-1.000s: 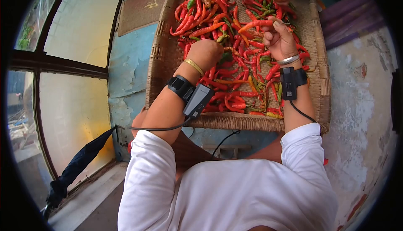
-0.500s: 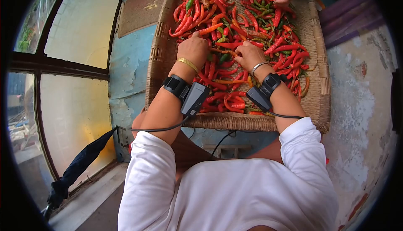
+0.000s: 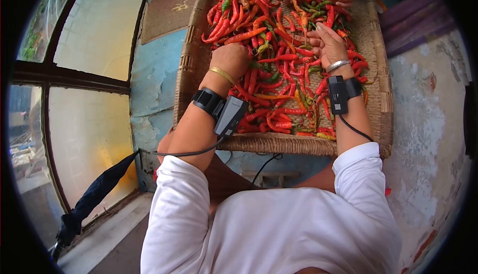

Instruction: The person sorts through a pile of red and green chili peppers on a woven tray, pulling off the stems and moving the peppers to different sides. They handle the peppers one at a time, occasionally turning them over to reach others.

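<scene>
Left hand (image 3: 231,60) is curled closed, contents hidden; right hand's (image 3: 330,46) grip cannot be told. Peppers (image 3: 242,36) could be bruised if pressed by knuckles.

Peppers (image 3: 242,36) in tray (image 3: 279,146), before wearer. Window (image 3: 92,134) left, wall (image 3: 418,129) right. Probably an umbrella (image 3: 102,188) by window.

A worn room, seemingly in an old home: left of the left fingers (image 3: 241,50), a dark-framed window (image 3: 88,81) with frosted panes, a folded umbrella (image 3: 101,187) beside it; right of the right fingers (image 3: 313,42), a wall (image 3: 416,119) with peeling blue and white paint
</scene>
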Available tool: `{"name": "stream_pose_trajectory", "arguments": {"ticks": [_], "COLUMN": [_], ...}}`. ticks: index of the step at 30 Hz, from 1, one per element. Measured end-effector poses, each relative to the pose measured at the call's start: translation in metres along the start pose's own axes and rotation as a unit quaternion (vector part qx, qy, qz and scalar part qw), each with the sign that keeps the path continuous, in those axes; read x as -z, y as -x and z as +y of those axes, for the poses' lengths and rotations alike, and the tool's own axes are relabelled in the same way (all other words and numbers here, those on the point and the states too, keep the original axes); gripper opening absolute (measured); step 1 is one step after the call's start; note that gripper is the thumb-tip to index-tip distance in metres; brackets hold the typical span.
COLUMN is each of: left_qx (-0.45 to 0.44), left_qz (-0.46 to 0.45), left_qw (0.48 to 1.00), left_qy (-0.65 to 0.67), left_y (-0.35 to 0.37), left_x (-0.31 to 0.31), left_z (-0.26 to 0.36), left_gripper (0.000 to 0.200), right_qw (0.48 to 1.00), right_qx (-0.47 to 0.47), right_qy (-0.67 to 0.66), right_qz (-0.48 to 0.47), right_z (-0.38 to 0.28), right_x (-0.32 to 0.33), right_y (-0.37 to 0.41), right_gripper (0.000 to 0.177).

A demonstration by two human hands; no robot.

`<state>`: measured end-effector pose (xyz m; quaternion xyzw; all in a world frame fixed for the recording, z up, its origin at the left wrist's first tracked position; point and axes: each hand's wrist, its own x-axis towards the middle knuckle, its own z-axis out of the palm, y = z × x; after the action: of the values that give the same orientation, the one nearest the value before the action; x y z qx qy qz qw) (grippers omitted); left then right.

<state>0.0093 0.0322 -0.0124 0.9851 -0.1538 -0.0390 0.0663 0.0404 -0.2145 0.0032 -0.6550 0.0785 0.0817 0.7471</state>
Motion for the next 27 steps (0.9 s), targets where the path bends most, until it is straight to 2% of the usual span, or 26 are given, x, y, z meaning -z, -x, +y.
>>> {"name": "stream_pose_trajectory", "arguments": {"ticks": [1, 2, 3, 5, 6, 8, 11, 12, 14, 15, 17, 18, 21, 22, 24, 25, 27], "left_qx": [-0.006, -0.013, -0.014, -0.035, -0.036, -0.055, -0.099, -0.099, -0.027, -0.027, 0.071, 0.072, 0.108, 0.089, 0.070, 0.074, 0.079], "left_qz": [-0.003, -0.007, -0.007, -0.043, -0.045, -0.051, -0.043, -0.044, 0.018, 0.018, -0.033, -0.033, -0.077, -0.082, -0.088, -0.089, -0.089], "left_qw": [1.000, 0.999, 0.999, 0.976, 0.976, 0.927, 0.915, 0.915, 0.957, 0.957, 0.993, 0.993, 0.989, 0.991, 0.993, 0.993, 0.993], "left_qy": [0.020, 0.040, 0.039, 0.209, 0.209, 0.366, 0.389, 0.388, 0.289, 0.289, 0.087, 0.088, 0.064, 0.050, 0.037, 0.028, 0.019], "left_y": [0.001, 0.001, 0.000, -0.003, -0.004, -0.004, -0.006, -0.006, -0.007, -0.007, -0.005, -0.005, -0.004, -0.001, 0.000, 0.000, -0.001], "left_x": [0.005, 0.010, 0.012, 0.015, 0.017, 0.019, 0.008, 0.009, 0.012, 0.012, 0.011, 0.009, 0.004, 0.005, 0.004, 0.001, -0.003], "left_z": [0.002, 0.004, 0.003, 0.001, 0.002, 0.004, 0.003, 0.002, 0.001, -0.001, -0.003, -0.002, 0.005, 0.009, 0.011, 0.011, 0.010], "left_gripper": [0.009, 0.009, 0.009, 0.019, 0.019, 0.020, 0.018, 0.018, 0.023, 0.023, 0.027, 0.027, 0.028, 0.027, 0.027, 0.026, 0.025], "right_qw": [0.993, 0.993, 0.999, 0.976, 0.973, 0.972, 0.965, 0.965, 0.965, 0.961, 0.964, 0.967, 0.996, 0.992, 0.967, 0.967, 0.977], "right_qx": [0.005, 0.006, -0.006, -0.013, -0.027, -0.043, -0.042, -0.042, -0.085, -0.078, -0.092, -0.106, -0.051, -0.012, 0.008, 0.009, -0.059], "right_qy": [-0.078, -0.078, 0.028, 0.200, 0.191, 0.130, 0.127, 0.127, 0.149, 0.185, 0.182, 0.178, -0.013, -0.117, -0.251, -0.251, -0.200], "right_qz": [0.087, 0.087, 0.023, -0.085, -0.127, -0.193, -0.225, -0.225, -0.199, -0.190, -0.169, -0.148, -0.073, -0.049, 0.047, 0.048, 0.035], "right_z": [0.000, 0.003, 0.005, 0.012, 0.011, 0.016, 0.022, 0.021, 0.018, 0.016, 0.008, 0.004, -0.004, -0.005, -0.009, -0.007, 0.003], "right_x": [-0.002, -0.002, -0.006, -0.015, -0.027, -0.040, -0.047, -0.045, -0.034, -0.027, -0.012, -0.006, 0.007, 0.008, -0.001, 0.000, 0.001], "right_y": [0.000, -0.001, 0.001, 0.005, 0.012, 0.020, 0.024, 0.023, 0.016, 0.012, 0.008, 0.005, -0.003, -0.003, -0.002, -0.001, -0.002], "right_gripper": [0.032, 0.032, 0.033, 0.035, 0.035, 0.029, 0.023, 0.023, 0.018, 0.016, 0.017, 0.018, 0.023, 0.024, 0.027, 0.027, 0.031]}}
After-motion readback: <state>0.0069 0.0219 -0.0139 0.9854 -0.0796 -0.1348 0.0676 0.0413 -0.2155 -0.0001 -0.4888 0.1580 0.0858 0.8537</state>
